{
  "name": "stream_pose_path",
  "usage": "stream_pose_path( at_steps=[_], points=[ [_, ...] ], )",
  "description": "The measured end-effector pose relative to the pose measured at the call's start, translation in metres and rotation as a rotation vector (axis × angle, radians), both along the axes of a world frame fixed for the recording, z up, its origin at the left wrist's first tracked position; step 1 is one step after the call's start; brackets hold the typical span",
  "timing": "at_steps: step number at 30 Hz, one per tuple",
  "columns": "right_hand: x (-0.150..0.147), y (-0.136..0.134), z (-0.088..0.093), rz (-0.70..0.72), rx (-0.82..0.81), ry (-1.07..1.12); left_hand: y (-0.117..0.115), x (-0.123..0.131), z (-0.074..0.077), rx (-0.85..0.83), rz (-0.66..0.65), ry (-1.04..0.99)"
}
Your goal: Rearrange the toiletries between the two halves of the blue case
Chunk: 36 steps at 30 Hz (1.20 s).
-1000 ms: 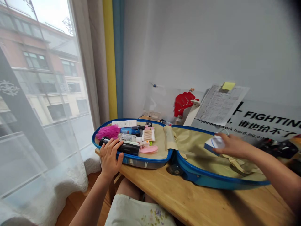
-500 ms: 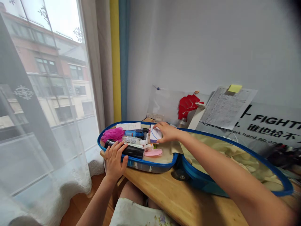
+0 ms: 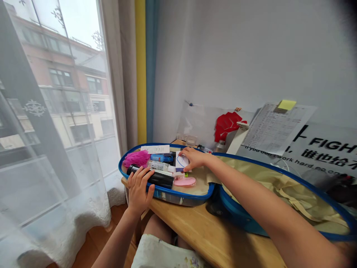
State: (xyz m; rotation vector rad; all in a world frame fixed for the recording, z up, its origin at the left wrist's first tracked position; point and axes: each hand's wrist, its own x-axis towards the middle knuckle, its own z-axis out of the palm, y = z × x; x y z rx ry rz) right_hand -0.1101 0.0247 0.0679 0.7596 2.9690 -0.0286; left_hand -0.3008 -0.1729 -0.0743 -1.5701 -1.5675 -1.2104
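Observation:
A small suitcase with a blue rim (image 3: 178,195) lies opened on the wooden table. My right hand (image 3: 195,158) reaches into its left half, fingers and thumb closed on a small white box with a blue curved line (image 3: 182,160). My left hand (image 3: 140,188) rests over the near rim, its fingers stretched across a black cylinder (image 3: 163,180) and the thumb apart. Around the box lie a pink mesh bath puff (image 3: 136,159), a blue bottle (image 3: 161,158), a clear bottle with a white cap (image 3: 158,166), a long white box (image 3: 155,149) and a pink oval item (image 3: 184,181).
The suitcase's other half, with beige lining (image 3: 259,178), lies open to the right under my forearm. Behind stand clipped papers (image 3: 279,126), red paper pieces (image 3: 227,125) and a lettered sheet (image 3: 329,149). Sheer curtains (image 3: 67,178) hang before the window at left.
My right hand and the small white box have shifted slightly left and lower relative to the suitcase. My left hand stays on the black cylinder. The whole view has turned a little.

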Motion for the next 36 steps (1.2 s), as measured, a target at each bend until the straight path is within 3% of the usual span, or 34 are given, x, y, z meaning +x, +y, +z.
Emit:
stream_pose_path(
  at_steps=[8,13,19,27,31,36],
  points=[
    [-0.001,-0.002,-0.001,-0.019,-0.024,-0.004,0.000,-0.001,-0.001,-0.011,0.005,0.004],
    [0.017,-0.013,0.012,-0.049,-0.018,0.053,0.000,-0.001,-0.003,-0.021,-0.005,-0.006],
    [0.099,-0.055,0.018,-0.119,0.039,0.223,0.000,-0.001,-0.003,-0.046,-0.008,-0.003],
    [0.226,-0.124,-0.031,-0.377,0.215,0.417,-0.003,0.003,0.002,-0.009,0.001,0.009],
    [0.266,-0.142,-0.051,-0.447,0.349,0.490,-0.010,0.031,0.018,-0.001,-0.044,0.068],
    [0.291,-0.149,-0.064,-0.498,0.452,0.486,-0.010,0.086,0.035,-0.033,-0.210,0.219]
  ],
)
